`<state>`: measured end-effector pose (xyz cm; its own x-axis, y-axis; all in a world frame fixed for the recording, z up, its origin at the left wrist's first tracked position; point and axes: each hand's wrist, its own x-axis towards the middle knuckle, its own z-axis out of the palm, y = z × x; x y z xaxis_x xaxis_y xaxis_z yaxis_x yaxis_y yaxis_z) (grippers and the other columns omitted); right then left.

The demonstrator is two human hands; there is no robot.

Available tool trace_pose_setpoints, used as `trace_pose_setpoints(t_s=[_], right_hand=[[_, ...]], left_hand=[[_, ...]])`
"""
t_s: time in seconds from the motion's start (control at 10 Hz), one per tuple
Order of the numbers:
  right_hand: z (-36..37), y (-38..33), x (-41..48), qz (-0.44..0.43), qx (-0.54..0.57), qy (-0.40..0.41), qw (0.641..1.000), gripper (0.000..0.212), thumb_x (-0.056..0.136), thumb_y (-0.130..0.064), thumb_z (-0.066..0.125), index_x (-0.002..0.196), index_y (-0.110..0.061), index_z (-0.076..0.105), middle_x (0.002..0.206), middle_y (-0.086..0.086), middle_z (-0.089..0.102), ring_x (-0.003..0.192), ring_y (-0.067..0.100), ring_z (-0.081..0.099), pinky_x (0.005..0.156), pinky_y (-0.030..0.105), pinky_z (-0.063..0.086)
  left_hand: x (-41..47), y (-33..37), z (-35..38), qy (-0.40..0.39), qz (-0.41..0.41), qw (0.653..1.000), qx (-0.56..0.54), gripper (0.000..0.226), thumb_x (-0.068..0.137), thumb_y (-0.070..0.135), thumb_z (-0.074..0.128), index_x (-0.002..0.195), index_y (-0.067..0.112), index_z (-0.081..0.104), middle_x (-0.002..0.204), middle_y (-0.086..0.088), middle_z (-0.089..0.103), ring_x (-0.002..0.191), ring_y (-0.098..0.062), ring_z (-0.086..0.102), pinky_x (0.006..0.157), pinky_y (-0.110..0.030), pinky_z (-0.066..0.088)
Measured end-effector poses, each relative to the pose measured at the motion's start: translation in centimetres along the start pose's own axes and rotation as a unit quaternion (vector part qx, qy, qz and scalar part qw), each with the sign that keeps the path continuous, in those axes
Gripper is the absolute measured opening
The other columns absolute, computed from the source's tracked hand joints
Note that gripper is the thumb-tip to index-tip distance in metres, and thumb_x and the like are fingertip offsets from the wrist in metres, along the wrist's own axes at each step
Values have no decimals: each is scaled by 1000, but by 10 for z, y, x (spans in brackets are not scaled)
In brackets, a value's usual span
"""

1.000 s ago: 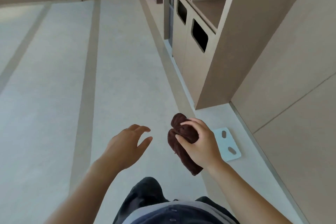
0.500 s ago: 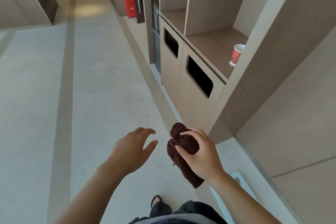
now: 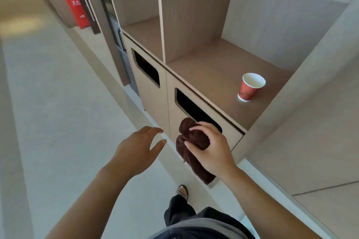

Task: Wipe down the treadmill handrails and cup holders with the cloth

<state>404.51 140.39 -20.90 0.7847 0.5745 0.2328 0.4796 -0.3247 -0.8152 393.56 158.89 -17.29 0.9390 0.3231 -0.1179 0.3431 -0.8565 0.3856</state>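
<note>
Cloth (image 3: 191, 144), dark brown and bunched, sits at lower centre of the frame in the right hand (image 3: 212, 148), whose fingers are curled and pressed around its gathered top while the rest hangs down below the palm. The left hand (image 3: 136, 152) is just beside it to the left, empty, palm down, with fingers spread loosely and slightly curved, not touching the cloth. Behind the cloth stands a wood-tone cabinet (image 3: 231, 134) with two dark rounded slots in its front panels; what is inside them cannot be seen. On the open shelf (image 3: 211, 75) above, at right of centre, a red paper cup (image 3: 250, 87) stands upright near the side wall, its white inside showing nothing in it. At the upper left a red box (image 3: 74, 7) leans by the wall with white characters on it, too blurred to read. A sandalled foot (image 3: 182, 191) shows on the pale floor (image 3: 58, 122) at bottom centre.
</note>
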Motion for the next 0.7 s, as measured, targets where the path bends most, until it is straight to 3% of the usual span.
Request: trace_pose_setpoints(t_s=[0.1,0.2,0.3,0.4,0.5,0.6,0.7], right_hand=[[0,11,64,7,-9,18,1000,29,75,-37,71,102,-29,64,116,-19,56,111,2,52,95,20,43],[-6,17,123,24,-28,43,998,27,74,-35,73,99,-30,64,113,-24,53,109,-1,52,91,9,37],[-16,20,181,43,-45,92,994,27,72,-29,76,98,-29,65,110,-22,52,107,3,53,92,8,35],[-29,21,237,55,-82,135,986,30,72,-28,77,99,-26,66,110,-19,51,108,7,53,93,12,33],[-37,21,280,55,-132,125,982,35,74,-27,77,107,-18,66,118,-6,57,115,16,52,100,27,37],[-33,13,306,81,-168,136,973,36,79,-30,73,111,-17,65,129,0,56,123,18,48,105,33,34],[-17,8,314,100,-182,183,961,33,82,-37,69,113,-25,63,132,-7,54,124,11,46,96,19,33]], left_hand=[[69,-7,-20,5,25,1000,0,43,91,53,36,129,34,45,137,9,50,90,-11,60,89,-33,48],[124,-13,-41,0,53,999,7,43,91,54,36,128,35,45,136,10,51,90,-11,60,88,-32,47],[171,-19,-60,-6,88,996,13,44,91,55,36,128,35,45,135,10,52,80,-8,56,87,-32,46],[216,-23,-81,-13,121,993,6,43,91,51,37,129,31,46,133,6,53,100,-14,59,88,-34,48],[260,-24,-98,-24,163,986,15,42,93,48,38,129,29,46,132,4,53,102,-17,58,88,-38,49],[292,-28,-112,-48,201,978,12,41,93,44,40,129,26,46,131,2,54,97,-18,59,89,-39,50],[320,-40,-121,-63,229,971,11,41,93,43,40,130,26,46,130,0,55,110,-19,56,93,-40,48]])
